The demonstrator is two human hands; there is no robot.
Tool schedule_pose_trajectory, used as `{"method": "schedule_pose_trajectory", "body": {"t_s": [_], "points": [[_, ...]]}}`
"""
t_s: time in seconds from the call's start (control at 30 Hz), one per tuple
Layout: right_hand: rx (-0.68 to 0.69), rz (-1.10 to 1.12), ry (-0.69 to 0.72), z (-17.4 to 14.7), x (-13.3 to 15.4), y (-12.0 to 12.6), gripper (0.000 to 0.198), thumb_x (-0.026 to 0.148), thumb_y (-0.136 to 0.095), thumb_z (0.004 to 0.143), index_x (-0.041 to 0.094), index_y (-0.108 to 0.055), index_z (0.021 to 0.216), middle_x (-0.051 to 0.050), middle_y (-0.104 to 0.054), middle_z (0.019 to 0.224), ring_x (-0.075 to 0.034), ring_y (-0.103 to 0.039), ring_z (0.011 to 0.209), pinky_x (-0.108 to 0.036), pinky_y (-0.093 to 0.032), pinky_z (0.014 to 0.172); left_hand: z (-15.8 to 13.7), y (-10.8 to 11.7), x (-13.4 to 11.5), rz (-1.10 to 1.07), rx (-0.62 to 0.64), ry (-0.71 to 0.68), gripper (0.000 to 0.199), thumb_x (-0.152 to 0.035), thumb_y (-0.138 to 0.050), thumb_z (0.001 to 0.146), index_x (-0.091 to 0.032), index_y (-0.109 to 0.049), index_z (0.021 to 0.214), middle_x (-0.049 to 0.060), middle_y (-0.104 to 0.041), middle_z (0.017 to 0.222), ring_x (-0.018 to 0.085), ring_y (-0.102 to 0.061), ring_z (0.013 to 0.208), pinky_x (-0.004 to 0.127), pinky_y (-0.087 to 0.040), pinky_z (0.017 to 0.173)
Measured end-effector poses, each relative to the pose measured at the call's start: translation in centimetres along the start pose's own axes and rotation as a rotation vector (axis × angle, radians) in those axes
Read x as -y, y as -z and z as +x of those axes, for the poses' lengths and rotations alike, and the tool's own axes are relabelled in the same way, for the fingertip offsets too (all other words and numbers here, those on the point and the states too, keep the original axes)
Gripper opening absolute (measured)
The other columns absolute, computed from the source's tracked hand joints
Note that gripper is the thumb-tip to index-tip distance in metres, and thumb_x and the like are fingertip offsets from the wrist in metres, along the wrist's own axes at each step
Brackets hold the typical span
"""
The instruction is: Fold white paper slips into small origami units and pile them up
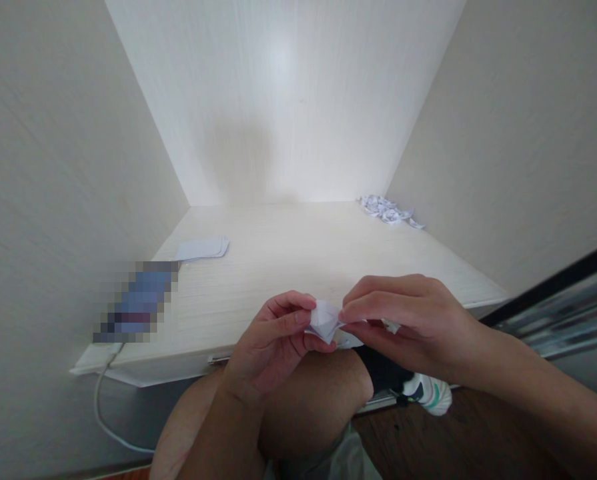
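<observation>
A small piece of folded white paper (324, 321) is held between my two hands, just in front of the desk's near edge and above my knees. My left hand (281, 333) pinches its left side between thumb and fingers. From the right, the thumb and fingertips of my right hand (403, 317) close on the paper's right edge. Creases and a pointed lower corner show on the paper; its outer ends are partly hidden by my fingers.
On the white desk (278, 247), flat paper sheets (203, 248) lie at the left. A heap of folded paper pieces (385, 210) sits in the back right corner. A blurred-out device (141, 300) with a white cable (98, 400) is at the left edge. Panels enclose three sides.
</observation>
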State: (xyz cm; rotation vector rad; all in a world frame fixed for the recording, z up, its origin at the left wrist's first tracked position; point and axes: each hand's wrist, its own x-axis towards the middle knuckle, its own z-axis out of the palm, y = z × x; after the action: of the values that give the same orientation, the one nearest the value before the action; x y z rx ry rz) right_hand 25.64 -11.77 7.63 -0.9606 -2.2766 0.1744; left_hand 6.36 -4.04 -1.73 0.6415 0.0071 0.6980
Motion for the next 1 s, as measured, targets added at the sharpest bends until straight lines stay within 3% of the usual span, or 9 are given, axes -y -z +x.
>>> {"method": "schedule_pose_trajectory", "body": {"t_s": [0.3,0.47,0.67,1.0], "points": [[-0.010,0.075,-0.017,0.5,0.8,0.0,0.024,0.004,-0.062,0.095,0.022,-0.068,0.110,-0.003,-0.075,0.097,-0.010,-0.070,0.084,-0.019,-0.053,0.070,-0.3,-0.1,-0.3,0.057,-0.008,0.003,0.009,-0.020,-0.082,0.084,-0.020,-0.081,0.093,0.003,-0.079,0.088,0.018,-0.078,0.080,0.026,-0.066,0.073],[0.014,0.045,-0.029,0.5,0.6,0.3,0.017,0.006,-0.063,0.095,0.020,-0.067,0.105,-0.004,-0.073,0.095,-0.011,-0.067,0.081,-0.020,-0.051,0.068,-0.2,-0.6,-0.3,0.066,-0.021,-0.043,0.009,-0.020,-0.086,0.079,-0.020,-0.081,0.087,0.001,-0.075,0.087,0.015,-0.076,0.079,0.026,-0.066,0.075],[0.077,-0.087,-0.026,0.4,0.2,1.1,0.008,0.012,-0.062,0.098,0.016,-0.069,0.096,-0.007,-0.069,0.095,-0.012,-0.063,0.080,-0.022,-0.048,0.067,-0.8,-1.0,-0.3,0.161,0.056,-0.073,0.015,-0.016,-0.081,0.083,-0.023,-0.080,0.096,0.000,-0.070,0.093,0.013,-0.071,0.086,0.030,-0.067,0.079],[0.141,-0.181,-0.011,0.5,0.2,1.4,0.014,0.014,-0.057,0.099,0.016,-0.070,0.092,-0.008,-0.065,0.103,-0.009,-0.055,0.069,-0.021,-0.042,0.058,-1.0,-0.8,-0.3,0.228,0.138,-0.073,0.014,-0.015,-0.077,0.086,-0.022,-0.080,0.098,0.003,-0.065,0.094,0.014,-0.067,0.089,0.029,-0.066,0.081]]}}
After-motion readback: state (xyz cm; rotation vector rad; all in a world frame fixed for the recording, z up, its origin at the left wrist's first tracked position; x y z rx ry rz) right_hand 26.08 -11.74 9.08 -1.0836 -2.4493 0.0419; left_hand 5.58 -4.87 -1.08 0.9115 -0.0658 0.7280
